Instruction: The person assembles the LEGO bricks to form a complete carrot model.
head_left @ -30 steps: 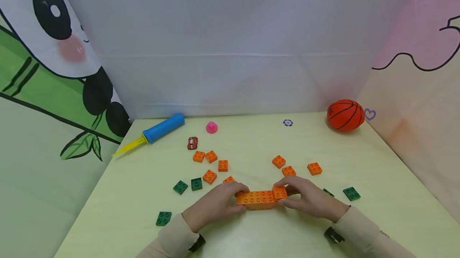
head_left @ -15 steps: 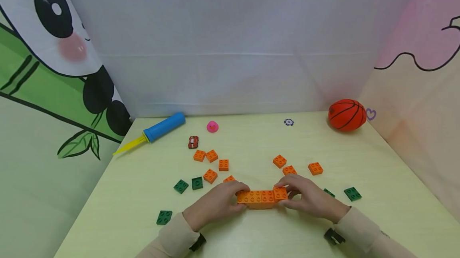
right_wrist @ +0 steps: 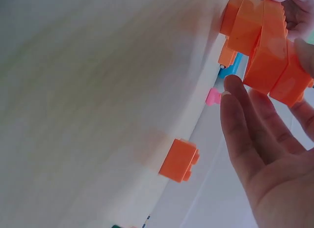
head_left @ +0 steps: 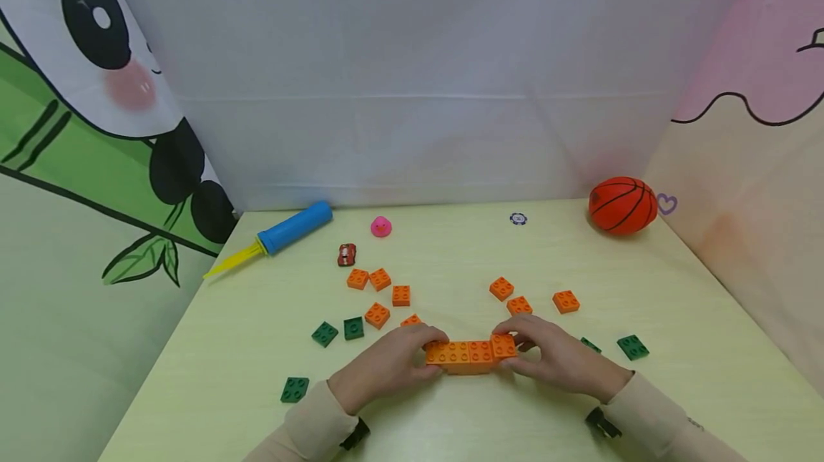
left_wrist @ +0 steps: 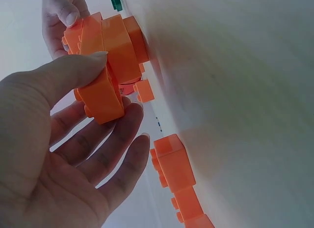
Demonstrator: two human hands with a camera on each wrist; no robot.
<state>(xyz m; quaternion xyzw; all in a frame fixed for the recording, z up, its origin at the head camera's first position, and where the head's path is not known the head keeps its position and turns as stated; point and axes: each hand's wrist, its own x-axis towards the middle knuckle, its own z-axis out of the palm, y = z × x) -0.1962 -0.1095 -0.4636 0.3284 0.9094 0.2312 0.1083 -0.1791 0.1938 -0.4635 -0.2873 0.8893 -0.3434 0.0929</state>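
Observation:
A joined row of orange toy bricks [head_left: 468,357] lies between both hands in the head view. One brick [head_left: 503,346] sits raised at its right end. My left hand [head_left: 389,367] pinches the row's left end. In the left wrist view, that hand's thumb presses one side of an end brick [left_wrist: 104,101], with fingertips behind it. My right hand [head_left: 552,353] grips the raised brick at the other end. Its thumb lies on this brick [right_wrist: 289,83] in the right wrist view, and some fingers are spread below. The fingers partly hide both ends of the row.
Several loose orange bricks [head_left: 377,315] and green bricks [head_left: 295,390] lie around the hands. Farther back are a red toy car [head_left: 346,254], a pink toy [head_left: 381,227], a blue and yellow pump [head_left: 295,227], a chip [head_left: 518,219] and a small basketball [head_left: 622,206].

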